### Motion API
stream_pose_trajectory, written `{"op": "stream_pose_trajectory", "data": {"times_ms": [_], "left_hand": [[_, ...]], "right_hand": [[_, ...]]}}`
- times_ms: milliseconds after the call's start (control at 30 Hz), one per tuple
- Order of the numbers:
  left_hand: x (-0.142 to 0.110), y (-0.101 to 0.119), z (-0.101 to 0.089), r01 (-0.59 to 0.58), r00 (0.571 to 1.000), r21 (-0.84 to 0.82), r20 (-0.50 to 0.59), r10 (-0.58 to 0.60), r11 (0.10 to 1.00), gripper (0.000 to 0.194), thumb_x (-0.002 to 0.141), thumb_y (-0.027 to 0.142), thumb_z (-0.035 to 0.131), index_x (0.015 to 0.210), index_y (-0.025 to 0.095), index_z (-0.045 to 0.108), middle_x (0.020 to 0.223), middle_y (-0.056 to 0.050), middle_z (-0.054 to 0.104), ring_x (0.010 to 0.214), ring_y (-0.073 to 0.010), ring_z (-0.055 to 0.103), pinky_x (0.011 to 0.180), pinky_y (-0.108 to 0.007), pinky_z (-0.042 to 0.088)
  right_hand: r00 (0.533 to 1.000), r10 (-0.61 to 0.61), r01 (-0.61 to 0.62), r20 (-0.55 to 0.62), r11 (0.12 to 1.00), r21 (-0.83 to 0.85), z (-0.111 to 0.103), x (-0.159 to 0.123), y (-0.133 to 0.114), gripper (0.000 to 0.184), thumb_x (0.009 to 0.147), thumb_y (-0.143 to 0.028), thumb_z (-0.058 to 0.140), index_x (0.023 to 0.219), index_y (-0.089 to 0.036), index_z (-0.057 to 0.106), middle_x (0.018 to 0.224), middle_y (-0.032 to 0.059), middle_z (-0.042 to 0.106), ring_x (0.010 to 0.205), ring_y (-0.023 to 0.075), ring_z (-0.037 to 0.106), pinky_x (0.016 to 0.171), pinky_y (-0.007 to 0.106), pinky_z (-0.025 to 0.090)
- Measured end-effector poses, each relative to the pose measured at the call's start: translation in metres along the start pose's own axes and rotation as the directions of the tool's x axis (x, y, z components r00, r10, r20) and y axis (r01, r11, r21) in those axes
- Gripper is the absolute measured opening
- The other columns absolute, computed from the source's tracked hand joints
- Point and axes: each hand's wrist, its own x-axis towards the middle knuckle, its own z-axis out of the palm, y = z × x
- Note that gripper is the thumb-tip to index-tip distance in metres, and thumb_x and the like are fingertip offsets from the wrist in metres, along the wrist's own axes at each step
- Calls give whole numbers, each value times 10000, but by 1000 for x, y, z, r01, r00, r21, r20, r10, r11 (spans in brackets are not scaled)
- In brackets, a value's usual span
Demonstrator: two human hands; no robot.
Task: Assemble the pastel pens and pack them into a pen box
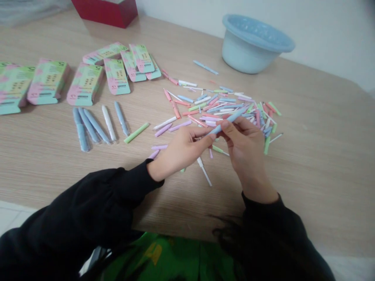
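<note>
A light-blue pen [238,113] slants up to the right between my hands. My left hand [186,148] pinches its lower end, and my right hand [247,146] grips it around the middle with thumb and fingers. Beneath and behind both hands spreads a loose heap of pen parts [205,99] in pink, lilac, green, blue and white, with thin white rods among them. To the left, several blue pens [95,127] with clear ends lie near a white pen [109,123]. A green pen part [136,132] rests between them and the heap.
Several pink-and-green cartons [84,84] lie at the left on the wooden table [316,164]. A light-blue basin [249,50] stands by the wall, with one blue pen part [206,67] in front of it. A red box [108,13] sits at the back.
</note>
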Motion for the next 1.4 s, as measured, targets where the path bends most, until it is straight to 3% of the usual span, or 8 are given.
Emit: {"op": "stream_pose_trajectory", "data": {"times_ms": [200,400,533,600,700,833,1033,1400], "left_hand": [[3,-2,-4,163,983,-264,128,-133,951,256,930,275,553,715,149,611,533,47,472,444,-77,349,435,-216,256],[5,-10,-11,488,852,-550,469,-232,678,148,918,214,643,885,81,699,844,-82,651,632,-88,543,534,-189,462],[4,-13,-14,453,827,-455,536,-170,767,264,990,408,580,929,156,629,822,-15,604,560,-88,527,422,-180,382],[5,-13,-12,307,876,-331,464,-129,892,327,1014,467,519,892,174,598,693,34,552,456,-73,425,388,-187,287],[5,-13,-6,-15,985,-34,169,20,999,256,1004,364,543,916,162,674,631,45,539,532,-100,451,506,-211,357],[-2,-12,1,-175,970,279,-115,213,944,255,988,271,555,1109,159,750,941,-29,744,798,-158,604,747,-264,453],[-6,-4,-3,-102,978,483,-110,176,870,332,1032,319,455,960,150,733,743,-13,687,643,-154,554,611,-266,385],[-4,-2,-5,-169,980,408,-30,198,897,280,1006,210,433,827,157,641,720,-8,634,687,-160,568,656,-262,416]], "right_hand": [[997,58,-59,47,998,17,-5,3,-1,132,758,-285,853,832,-228,760,743,-37,742,643,108,669,621,250,578],[991,102,-109,83,990,86,-4,-4,-2,139,807,-283,802,931,-249,750,840,-25,767,728,134,723,588,247,592],[992,80,-89,101,993,82,-6,-4,-2,131,823,-298,793,938,-265,741,853,-32,773,752,143,739,630,274,618],[995,56,-63,83,994,85,-7,-2,-2,119,817,-295,801,919,-268,745,858,-34,781,784,141,746,704,291,634],[999,29,-30,13,994,104,-4,-2,-1,97,809,-271,807,889,-274,751,873,-34,795,856,150,758,810,333,646],[996,15,-3,-88,990,138,4,-5,0,82,806,-270,810,877,-264,769,860,-31,796,877,148,758,869,348,646],[992,37,-27,-120,996,85,6,-8,-1,114,768,-274,858,829,-244,766,829,-33,797,804,134,759,809,309,660],[999,26,-25,-21,998,63,3,-11,-7,50,815,-238,829,844,-263,796,817,-41,802,759,126,763,755,278,666]]}}
